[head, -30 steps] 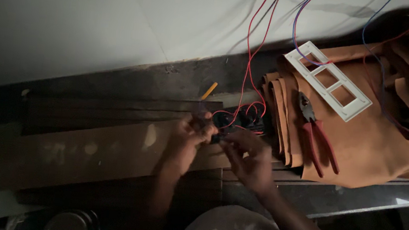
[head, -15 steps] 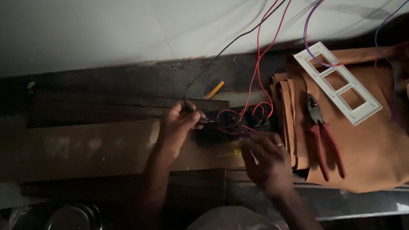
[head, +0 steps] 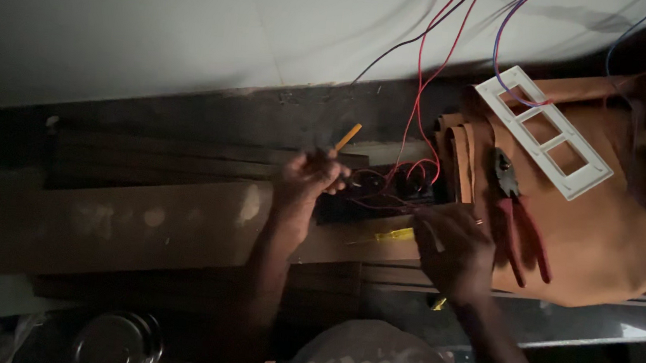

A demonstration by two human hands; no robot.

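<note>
My left hand (head: 309,179) is pinched on a thin black wire (head: 384,58) that runs up to the pale wall. Just right of it lies a dark switch module (head: 384,195) with red wires (head: 422,97) looped into it. My right hand (head: 454,246) rests at the module's right end with its fingers curled. What it grips is too dark to make out. A yellow screwdriver (head: 392,234) lies on the wooden plank (head: 140,224) between my hands. A short orange stick (head: 348,137) lies just above my left hand.
Red-handled pliers (head: 521,218) and a white three-opening switch frame (head: 543,132) lie on a brown leather sheet (head: 614,238) to the right. Blue wires (head: 506,42) hang from the wall. A shiny round lid (head: 106,342) sits at the bottom left.
My hands have drawn apart: the left moved up and left with the black wire, the right slid right and down to the module's end. The view shifted a little.
</note>
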